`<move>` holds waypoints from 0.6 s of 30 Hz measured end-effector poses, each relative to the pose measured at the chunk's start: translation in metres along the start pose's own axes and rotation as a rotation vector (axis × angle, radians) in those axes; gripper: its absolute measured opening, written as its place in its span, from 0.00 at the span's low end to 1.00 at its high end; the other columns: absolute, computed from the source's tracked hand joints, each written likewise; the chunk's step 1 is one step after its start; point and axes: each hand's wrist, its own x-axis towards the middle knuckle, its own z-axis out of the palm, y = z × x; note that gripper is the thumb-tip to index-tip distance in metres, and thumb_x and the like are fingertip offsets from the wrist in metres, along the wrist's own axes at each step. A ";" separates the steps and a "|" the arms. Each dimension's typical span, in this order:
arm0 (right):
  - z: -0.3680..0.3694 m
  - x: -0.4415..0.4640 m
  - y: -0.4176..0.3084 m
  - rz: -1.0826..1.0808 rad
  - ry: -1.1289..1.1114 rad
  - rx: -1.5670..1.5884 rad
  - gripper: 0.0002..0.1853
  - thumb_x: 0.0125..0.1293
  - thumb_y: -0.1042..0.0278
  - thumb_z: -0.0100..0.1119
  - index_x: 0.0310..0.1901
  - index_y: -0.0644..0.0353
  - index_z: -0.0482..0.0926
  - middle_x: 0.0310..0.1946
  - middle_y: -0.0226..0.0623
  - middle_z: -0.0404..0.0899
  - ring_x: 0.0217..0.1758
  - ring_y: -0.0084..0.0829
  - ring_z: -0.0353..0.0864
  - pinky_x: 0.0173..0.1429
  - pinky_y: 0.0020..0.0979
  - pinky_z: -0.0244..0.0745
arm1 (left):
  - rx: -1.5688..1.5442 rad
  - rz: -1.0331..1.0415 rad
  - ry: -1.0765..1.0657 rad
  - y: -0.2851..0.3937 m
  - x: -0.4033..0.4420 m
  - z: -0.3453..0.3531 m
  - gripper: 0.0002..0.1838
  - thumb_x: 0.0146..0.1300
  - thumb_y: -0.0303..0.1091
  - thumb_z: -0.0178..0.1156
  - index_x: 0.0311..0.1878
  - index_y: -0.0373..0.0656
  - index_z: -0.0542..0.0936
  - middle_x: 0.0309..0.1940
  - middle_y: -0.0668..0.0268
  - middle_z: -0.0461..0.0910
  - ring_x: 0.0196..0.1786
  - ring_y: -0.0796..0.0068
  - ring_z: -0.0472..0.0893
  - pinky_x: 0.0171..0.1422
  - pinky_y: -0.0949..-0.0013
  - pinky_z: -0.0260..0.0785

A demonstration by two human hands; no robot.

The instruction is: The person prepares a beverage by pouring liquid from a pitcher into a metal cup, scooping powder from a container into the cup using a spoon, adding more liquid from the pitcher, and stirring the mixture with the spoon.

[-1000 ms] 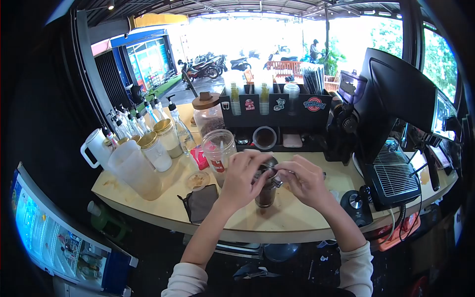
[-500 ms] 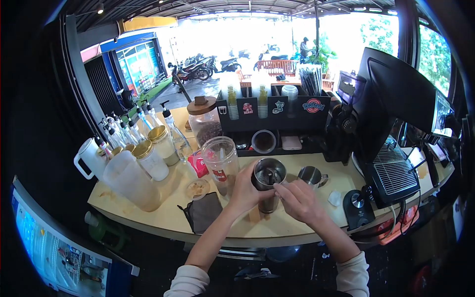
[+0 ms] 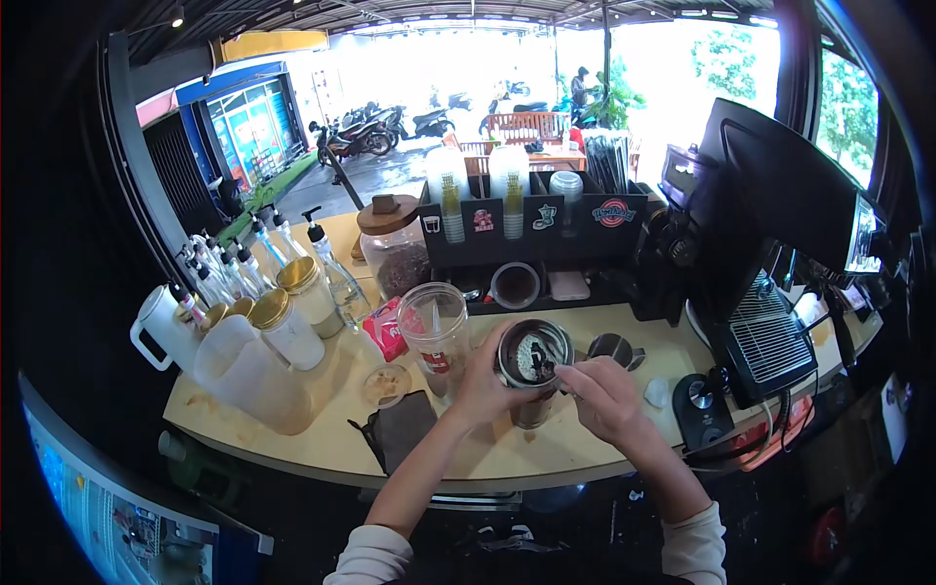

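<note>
My left hand (image 3: 481,387) is wrapped around a metal shaker cup (image 3: 531,408) standing near the front of the counter. Pale, speckled contents (image 3: 534,357) and a dark shape show inside its mouth. At the cup's right rim, my right hand (image 3: 603,398) is closed in a pinch; whatever thin thing it grips is too small to make out. A tall clear plastic jar (image 3: 429,336) stands just left of the cup. Behind my right hand is a small metal pitcher (image 3: 612,351) with a handle.
Left of the jar lie a dark folded cloth (image 3: 398,434), a round lid (image 3: 387,386) and a pink packet (image 3: 386,331). A frosted pitcher (image 3: 249,370), gold-lidded jars (image 3: 292,331) and pump bottles stand farther left. A black cup organizer (image 3: 531,232) is behind; a coffee machine (image 3: 770,336) stands right.
The view has shifted slightly. Pale contents show more plainly inside the cup, and my right hand has moved a little right and down at its rim. My left hand keeps its hold.
</note>
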 end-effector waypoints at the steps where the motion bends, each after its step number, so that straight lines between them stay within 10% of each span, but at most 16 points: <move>1: -0.001 0.001 -0.001 -0.028 -0.021 -0.026 0.18 0.48 0.83 0.62 0.44 0.66 0.79 0.29 0.37 0.77 0.31 0.35 0.79 0.34 0.34 0.75 | -0.002 -0.002 0.000 0.000 0.001 -0.002 0.46 0.37 0.29 0.79 0.63 0.40 0.68 0.56 0.61 0.76 0.60 0.69 0.75 0.67 0.65 0.67; 18: -0.009 0.002 0.002 0.440 -0.102 0.424 0.07 0.67 0.79 0.54 0.46 0.63 0.74 0.36 0.41 0.78 0.39 0.34 0.82 0.44 0.31 0.76 | 0.134 0.271 -0.240 0.000 0.022 -0.020 0.48 0.37 0.24 0.76 0.67 0.42 0.64 0.65 0.57 0.67 0.70 0.62 0.66 0.75 0.60 0.58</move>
